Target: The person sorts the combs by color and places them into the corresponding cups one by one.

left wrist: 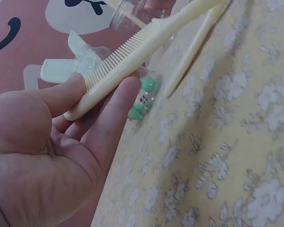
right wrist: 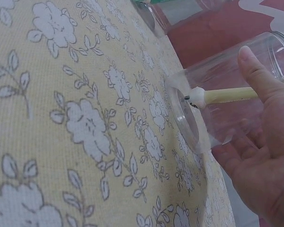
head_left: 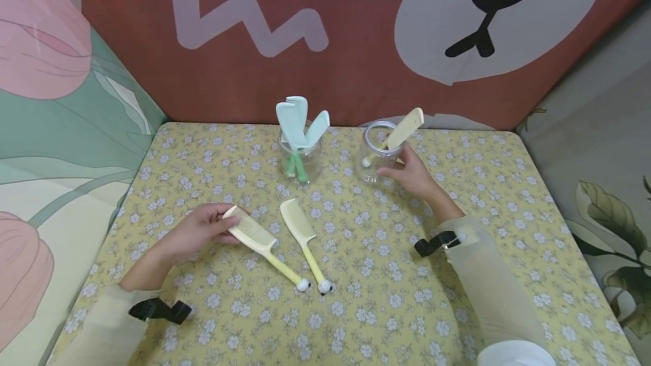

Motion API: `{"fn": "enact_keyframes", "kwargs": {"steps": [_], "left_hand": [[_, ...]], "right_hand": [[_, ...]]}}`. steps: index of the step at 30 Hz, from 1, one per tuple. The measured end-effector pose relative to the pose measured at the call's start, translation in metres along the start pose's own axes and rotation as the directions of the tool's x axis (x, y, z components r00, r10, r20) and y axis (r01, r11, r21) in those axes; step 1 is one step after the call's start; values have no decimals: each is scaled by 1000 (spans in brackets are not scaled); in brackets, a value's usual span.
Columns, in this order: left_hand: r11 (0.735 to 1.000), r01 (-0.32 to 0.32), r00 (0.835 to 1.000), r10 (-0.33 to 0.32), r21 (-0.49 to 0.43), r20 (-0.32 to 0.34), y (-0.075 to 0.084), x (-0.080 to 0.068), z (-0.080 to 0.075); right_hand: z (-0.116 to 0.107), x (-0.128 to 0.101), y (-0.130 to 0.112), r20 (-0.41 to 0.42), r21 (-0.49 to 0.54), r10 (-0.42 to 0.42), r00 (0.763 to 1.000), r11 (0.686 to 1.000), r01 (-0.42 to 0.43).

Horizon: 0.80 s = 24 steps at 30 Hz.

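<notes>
My left hand (head_left: pixel 205 229) pinches a cream comb (head_left: pixel 254 234) by its toothed end, thumb on one side and fingers on the other. The comb's yellow handle, tipped with a small white animal head, points toward the front right. Beside it a second cream comb (head_left: pixel 299 220) lies on the flowered cloth, handle toward me. At the back right, my right hand (head_left: pixel 411 174) grips a clear jar (right wrist: pixel 227 71) round its side. One cream comb (head_left: pixel 406 129) leans inside that jar, its white-headed handle end (right wrist: pixel 199 97) down near the bottom and its toothed part above the rim.
Left of that jar stands another clear jar (head_left: pixel 312 168) with several mint-green combs (head_left: pixel 292 123) in it. The table has a yellow flowered cloth (head_left: pixel 376 298). A red printed backdrop (head_left: pixel 356 83) rises behind it. A white round object (head_left: pixel 516 353) shows at the bottom right edge.
</notes>
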<state>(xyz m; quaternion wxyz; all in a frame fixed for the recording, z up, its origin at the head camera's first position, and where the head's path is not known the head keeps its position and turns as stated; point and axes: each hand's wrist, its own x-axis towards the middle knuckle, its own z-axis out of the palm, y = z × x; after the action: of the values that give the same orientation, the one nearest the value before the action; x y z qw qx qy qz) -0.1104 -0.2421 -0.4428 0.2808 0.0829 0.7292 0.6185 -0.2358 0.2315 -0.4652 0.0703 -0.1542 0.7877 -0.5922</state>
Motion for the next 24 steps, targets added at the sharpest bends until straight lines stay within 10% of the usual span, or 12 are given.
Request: {"fn": "enact_keyframes", "kwargs": {"steps": [15, 24], "left_hand": [[998, -65, 997, 66, 25, -47, 27, 8, 0], [991, -112, 988, 119, 77, -95, 69, 17, 3]], "right_hand": [[0, 0, 0, -5, -11, 3, 1000, 1000, -3], [-1, 2, 10, -14, 2, 0, 1000, 1000, 1]]}}
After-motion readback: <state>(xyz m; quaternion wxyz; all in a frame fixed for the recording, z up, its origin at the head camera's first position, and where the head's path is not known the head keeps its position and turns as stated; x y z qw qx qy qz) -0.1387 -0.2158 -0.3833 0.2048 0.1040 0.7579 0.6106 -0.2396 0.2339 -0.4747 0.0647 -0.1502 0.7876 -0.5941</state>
